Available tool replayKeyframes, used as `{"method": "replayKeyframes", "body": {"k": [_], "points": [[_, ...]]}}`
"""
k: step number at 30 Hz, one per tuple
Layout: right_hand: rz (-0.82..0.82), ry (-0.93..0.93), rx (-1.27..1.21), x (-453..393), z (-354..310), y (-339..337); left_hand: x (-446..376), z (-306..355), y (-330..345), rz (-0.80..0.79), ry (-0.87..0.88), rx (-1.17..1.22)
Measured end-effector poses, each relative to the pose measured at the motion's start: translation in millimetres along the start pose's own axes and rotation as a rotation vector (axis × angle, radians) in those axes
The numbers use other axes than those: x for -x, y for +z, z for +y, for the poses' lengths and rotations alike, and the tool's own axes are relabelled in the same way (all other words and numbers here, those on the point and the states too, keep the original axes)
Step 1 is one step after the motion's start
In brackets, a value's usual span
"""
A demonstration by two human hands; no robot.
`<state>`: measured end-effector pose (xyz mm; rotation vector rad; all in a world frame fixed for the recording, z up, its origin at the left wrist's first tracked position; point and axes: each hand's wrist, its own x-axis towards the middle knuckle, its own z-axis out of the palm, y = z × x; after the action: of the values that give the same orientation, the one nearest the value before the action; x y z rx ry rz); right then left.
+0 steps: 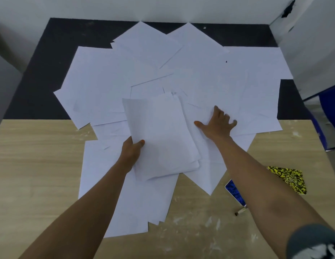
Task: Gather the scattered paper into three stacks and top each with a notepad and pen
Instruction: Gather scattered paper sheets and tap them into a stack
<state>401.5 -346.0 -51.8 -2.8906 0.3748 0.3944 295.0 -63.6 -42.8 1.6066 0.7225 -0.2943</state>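
Many white sheets of scattered paper [99,79] lie overlapping across the table. My left hand [132,148] grips a small bundle of gathered sheets [161,135] by its left edge, thumb on top, lifted above the spread. My right hand [217,122] lies flat with fingers spread on a loose sheet [256,116] just right of the bundle. A yellow-and-black notepad [288,179] and a blue notepad [235,192] rest at the right, partly hidden by my right forearm. The tip of a pen [239,212] shows beside the blue notepad.
The wooden table [32,165] has bare surface at the left and front. A dark mat [32,86] covers its far half. White walls stand behind and at the right; a blue object [329,109] sits past the right edge.
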Motion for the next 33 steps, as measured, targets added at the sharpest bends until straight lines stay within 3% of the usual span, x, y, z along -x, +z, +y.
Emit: {"method": "replayKeyframes", "body": {"k": [2, 6, 10, 12, 16, 20, 24, 28, 33], "points": [[0.141, -0.026, 0.055, 4, -1, 2, 0, 0, 1, 0.007, 0.006, -0.005], [0.232, -0.081, 0.092, 8, 0, 8, 0, -1, 2, 0.006, 0.016, -0.011], [0.163, -0.238, -0.030, 6, -1, 12, 0, -2, 1, -0.002, 0.023, -0.005], [0.122, -0.213, 0.052, 4, -2, 10, 0, -2, 1, 0.002, 0.023, -0.002], [0.221, -0.208, 0.199, -1, -7, 10, -1, -2, 1, 0.002, 0.020, 0.021], [0.415, -0.245, 0.077, -4, -7, 12, -2, -2, 2, 0.009, 0.010, 0.029], [0.418, -0.242, -0.117, 2, -9, 9, -3, -3, 0, 0.004, 0.016, 0.012], [0.416, -0.431, -0.242, 29, -21, 17, -3, -1, 0, 0.000, 0.014, 0.020], [0.318, -0.721, -0.161, 74, -34, 40, 3, 4, -1, -0.064, -0.051, 0.222]]}}
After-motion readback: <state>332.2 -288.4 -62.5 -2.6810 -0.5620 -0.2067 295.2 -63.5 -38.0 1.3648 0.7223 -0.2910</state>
